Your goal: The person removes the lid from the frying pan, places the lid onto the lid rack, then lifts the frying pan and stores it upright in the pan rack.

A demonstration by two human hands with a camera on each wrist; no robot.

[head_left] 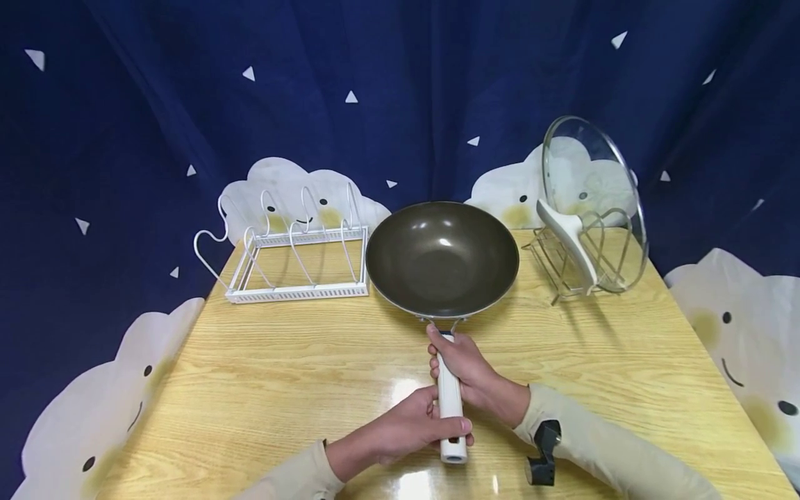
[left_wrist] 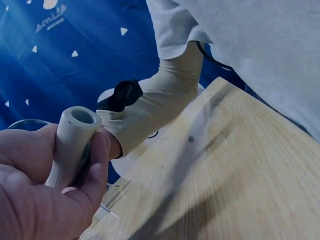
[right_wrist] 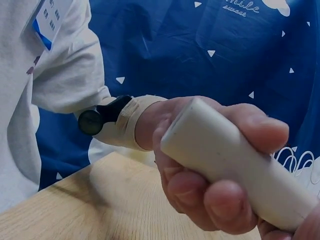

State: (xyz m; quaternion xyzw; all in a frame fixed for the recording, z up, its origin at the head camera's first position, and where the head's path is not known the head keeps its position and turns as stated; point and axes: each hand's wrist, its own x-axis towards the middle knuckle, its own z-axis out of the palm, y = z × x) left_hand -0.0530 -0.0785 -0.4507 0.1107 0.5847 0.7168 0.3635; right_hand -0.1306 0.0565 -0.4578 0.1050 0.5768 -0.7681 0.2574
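A deep wok [head_left: 442,260] with a dark interior and a long white handle [head_left: 449,389] is held by both hands, its bowl away from the person. My right hand [head_left: 469,368] grips the handle near the bowl, thumb along the top. Nearer the handle's end, my left hand [head_left: 412,425] wraps it with the thumb across. In the left wrist view, the hollow handle end pokes out between the thumb and fingers of the left hand [left_wrist: 65,185]. The right wrist view shows the left hand's fingers [right_wrist: 227,205] curled around the handle.
A white wire rack [head_left: 300,292] stands at the back left, close to the wok's bowl. At the back right, a glass lid [head_left: 594,173] with a white handle leans upright in a metal wire stand [head_left: 556,278]. Behind the wooden table [head_left: 281,368] hangs a dark blue curtain [head_left: 412,83].
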